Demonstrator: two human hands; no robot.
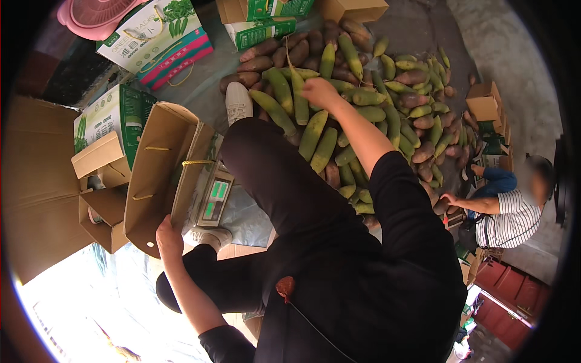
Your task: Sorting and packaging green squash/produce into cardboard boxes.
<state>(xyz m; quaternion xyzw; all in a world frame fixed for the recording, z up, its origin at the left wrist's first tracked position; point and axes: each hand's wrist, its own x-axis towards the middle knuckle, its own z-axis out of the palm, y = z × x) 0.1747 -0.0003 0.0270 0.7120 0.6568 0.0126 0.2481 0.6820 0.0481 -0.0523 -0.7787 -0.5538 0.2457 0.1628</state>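
Note:
My left hand grips the near edge of an open cardboard carton with yellow cord handles. The carton stands tilted beside a digital scale with lit green displays. Over the heap ahead, my right hand is closed, its fingertips against a long green radish with a thin tail. Whether the fingers hold that radish or another thing, I cannot make out. More green radishes lie around the hand, and reddish-brown roots lie behind and among them.
White-and-green printed cartons and a gift box stand at the left, below a pink basket. More boxes are at the back. At the right, another person in a striped shirt sits beside the heap. My shoe touches its edge.

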